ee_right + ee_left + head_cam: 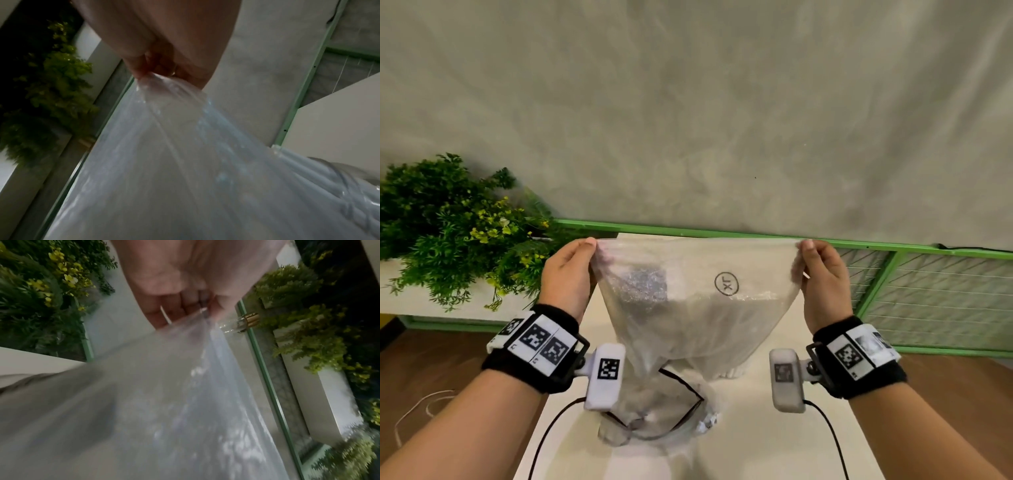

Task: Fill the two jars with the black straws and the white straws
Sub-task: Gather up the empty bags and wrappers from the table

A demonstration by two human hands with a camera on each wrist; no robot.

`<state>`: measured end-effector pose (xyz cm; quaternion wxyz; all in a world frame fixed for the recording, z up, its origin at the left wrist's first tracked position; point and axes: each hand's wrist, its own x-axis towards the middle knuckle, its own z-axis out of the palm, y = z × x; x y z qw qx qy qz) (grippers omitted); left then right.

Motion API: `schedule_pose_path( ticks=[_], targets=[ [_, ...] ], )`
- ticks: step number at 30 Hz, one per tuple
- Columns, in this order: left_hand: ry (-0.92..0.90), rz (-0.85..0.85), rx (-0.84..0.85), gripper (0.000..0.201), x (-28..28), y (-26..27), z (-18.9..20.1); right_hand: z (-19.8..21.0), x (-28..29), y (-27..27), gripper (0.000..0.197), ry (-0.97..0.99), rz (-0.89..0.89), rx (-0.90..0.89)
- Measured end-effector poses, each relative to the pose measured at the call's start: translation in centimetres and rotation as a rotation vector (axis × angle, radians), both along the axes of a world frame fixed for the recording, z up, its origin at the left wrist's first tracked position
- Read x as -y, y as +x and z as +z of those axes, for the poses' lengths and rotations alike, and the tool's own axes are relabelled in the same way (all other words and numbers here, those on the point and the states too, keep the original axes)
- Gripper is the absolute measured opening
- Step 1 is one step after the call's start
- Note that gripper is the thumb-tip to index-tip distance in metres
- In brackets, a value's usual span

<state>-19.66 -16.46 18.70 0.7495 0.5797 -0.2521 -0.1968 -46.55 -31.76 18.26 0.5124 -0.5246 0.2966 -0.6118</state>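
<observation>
I hold a clear plastic bag [698,308] marked "XL" up over the white table [756,428]. My left hand [590,246] pinches its upper left corner and my right hand [804,248] pinches the upper right corner. The bag hangs down to a narrow, crumpled end near the table, where thin black straws [688,387] and some white pieces [707,423] show through the plastic. The left wrist view shows my fingers [185,308] curled on the film [164,402] and a glass jar with a gold band [238,322] beyond. In the right wrist view my fingers [158,71] bunch the plastic [164,162].
A leafy plant with yellow flowers [448,226] fills a white planter at the left. A green rail [756,236] and wire mesh panels [928,294] run behind the table below a grey wall. Wooden floor lies on both sides. Cables from the wrist cameras trail over the table.
</observation>
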Motion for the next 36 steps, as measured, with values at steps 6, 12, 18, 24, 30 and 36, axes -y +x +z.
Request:
schedule_pose_path(
  ticks=[6,12,18,24,30,36],
  targets=[
    [-0.033,0.116,-0.13,0.032,1.0,-1.0,-0.1,1.4,-0.5,1.0,0.022,-0.088,0.036,0.007],
    [-0.018,0.076,-0.424,0.023,1.3,0.0,-0.8,-3.2,-1.7,-0.6,0.087,-0.011,0.481,-0.451],
    [-0.074,0.111,-0.363,0.022,0.4,1.5,-0.5,-13.3,-2.9,-0.9,0.005,0.247,0.539,-0.632],
    [0.07,0.211,-0.057,0.029,-0.2,3.2,-1.9,-11.0,-0.7,-1.3,0.014,0.074,0.05,-0.626],
    [-0.007,0.106,-0.042,0.015,-0.5,2.8,-0.9,-9.3,-0.9,0.0,0.014,0.012,-0.17,-0.543],
    [0.421,-0.513,-0.1,0.076,-2.3,-1.5,-5.6,-8.6,-0.1,1.8,0.018,0.177,-0.17,-0.291]
  ],
)
